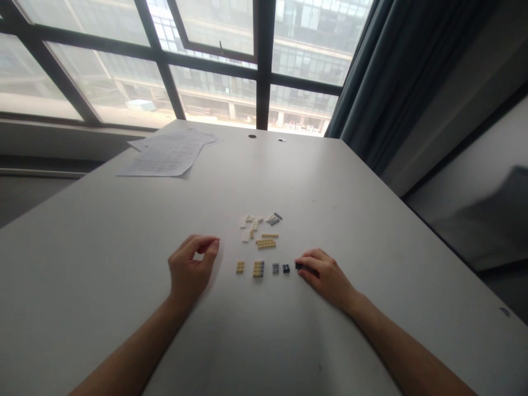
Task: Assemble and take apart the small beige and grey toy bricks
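Note:
My right hand [325, 275] rests on the table with thumb and fingers closed on a small black toy brick [298, 265], at the right end of a row. Along that row to the left lie another black brick [286, 268], a grey brick [275, 268], a tan and grey block [258, 269] and a small tan plate [240, 267]. My left hand [192, 267] is left of the row, thumb and index fingertips pressed together; nothing shows between them. Behind the row are tan plates [266, 243], white pieces [254, 225] and grey plates [274, 219].
The bricks lie on a large white table [124, 275]. Printed papers [163, 157] are spread at its far left. Two round cable holes, one of them dark [252, 136], sit near the far edge. Windows stand beyond, with a dark curtain [371, 93] on the right.

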`<state>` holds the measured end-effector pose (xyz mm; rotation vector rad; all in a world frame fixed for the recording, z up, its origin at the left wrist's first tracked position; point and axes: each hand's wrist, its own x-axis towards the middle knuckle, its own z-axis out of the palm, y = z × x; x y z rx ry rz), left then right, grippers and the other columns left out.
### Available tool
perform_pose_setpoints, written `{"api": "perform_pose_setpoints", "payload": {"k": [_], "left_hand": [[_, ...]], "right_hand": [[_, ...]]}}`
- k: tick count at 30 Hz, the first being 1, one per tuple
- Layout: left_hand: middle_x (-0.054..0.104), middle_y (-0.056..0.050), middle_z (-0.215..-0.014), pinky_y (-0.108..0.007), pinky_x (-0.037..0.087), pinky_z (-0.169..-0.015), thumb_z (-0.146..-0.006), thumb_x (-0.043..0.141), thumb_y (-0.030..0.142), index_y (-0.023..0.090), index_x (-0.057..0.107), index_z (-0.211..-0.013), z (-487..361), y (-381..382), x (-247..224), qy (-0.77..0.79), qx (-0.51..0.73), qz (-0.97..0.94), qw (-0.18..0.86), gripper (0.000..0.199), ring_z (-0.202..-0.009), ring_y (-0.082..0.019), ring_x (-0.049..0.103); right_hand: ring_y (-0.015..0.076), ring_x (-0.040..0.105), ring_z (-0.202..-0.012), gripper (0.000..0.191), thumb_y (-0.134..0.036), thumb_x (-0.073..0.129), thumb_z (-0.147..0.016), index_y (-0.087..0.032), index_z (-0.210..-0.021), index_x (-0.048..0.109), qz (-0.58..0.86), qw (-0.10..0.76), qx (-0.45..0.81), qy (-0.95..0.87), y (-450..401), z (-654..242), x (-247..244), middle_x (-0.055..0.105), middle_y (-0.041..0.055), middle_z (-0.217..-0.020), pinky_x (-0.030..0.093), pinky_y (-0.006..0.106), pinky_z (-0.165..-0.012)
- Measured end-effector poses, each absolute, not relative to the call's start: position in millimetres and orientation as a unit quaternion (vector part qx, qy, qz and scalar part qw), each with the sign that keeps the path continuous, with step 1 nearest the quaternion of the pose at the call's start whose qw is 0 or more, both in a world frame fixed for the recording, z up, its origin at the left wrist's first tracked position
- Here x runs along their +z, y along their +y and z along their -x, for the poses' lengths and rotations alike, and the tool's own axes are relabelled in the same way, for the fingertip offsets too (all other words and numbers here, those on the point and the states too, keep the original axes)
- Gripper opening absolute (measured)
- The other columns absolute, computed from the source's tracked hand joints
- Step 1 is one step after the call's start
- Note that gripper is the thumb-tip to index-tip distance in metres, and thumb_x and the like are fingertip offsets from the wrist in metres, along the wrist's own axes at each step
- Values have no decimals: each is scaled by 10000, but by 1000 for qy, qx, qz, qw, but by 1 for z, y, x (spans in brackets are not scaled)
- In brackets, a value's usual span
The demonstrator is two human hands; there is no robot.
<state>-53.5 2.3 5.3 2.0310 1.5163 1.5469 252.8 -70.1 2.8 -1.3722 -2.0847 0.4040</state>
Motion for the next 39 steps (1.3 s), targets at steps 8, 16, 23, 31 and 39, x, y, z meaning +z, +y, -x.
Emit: {"api": "perform_pose_setpoints", "payload": {"k": [8, 16, 23, 31, 39], "left_hand": [[589, 19, -704, -258, 433, -628, -804, 599, 273, 205, 648, -775, 54, 3, 4, 508, 519, -682, 88, 89, -617, -127, 516], [586, 16, -694, -255, 429, -623, -800, 595, 259, 196, 641, -764, 52, 2, 7, 504, 521, -684, 89, 86, -622, -126, 512], [600, -2, -731, -256, 448, -657, -811, 569, 277, 178, 643, -827, 51, 3, 5, 513, 494, -697, 89, 125, -660, -131, 535], [644, -31, -828, -316, 456, -740, -766, 594, 382, 211, 691, -927, 21, 25, 17, 599, 272, -741, 132, 254, -778, -200, 600], [675, -47, -856, -306, 450, -694, -710, 605, 357, 226, 724, -838, 8, 41, 23, 637, 207, -727, 150, 219, -760, -211, 620]], "right_hand": [[197, 582, -944, 221, -181, 599, -847, -221, -1055, 664, 508, 306, 162, -789, -68, -248, 1, 659, 64, -993, 496, 348, -862], [201, 583, -954, 240, -196, 593, -850, -220, -1083, 645, 500, 305, 161, -794, -69, -249, 2, 663, 71, -995, 497, 357, -859], [214, 588, -981, 277, -235, 610, -839, -220, -1115, 623, 501, 313, 162, -790, -70, -248, 1, 645, 87, -1044, 495, 367, -869], [216, 591, -971, 264, -247, 595, -850, -208, -1111, 614, 506, 318, 170, -784, -70, -250, -2, 634, 92, -1048, 494, 366, -863], [206, 595, -932, 231, -240, 587, -852, -204, -1077, 624, 509, 323, 172, -780, -71, -251, -3, 634, 88, -1032, 498, 347, -834]]}}
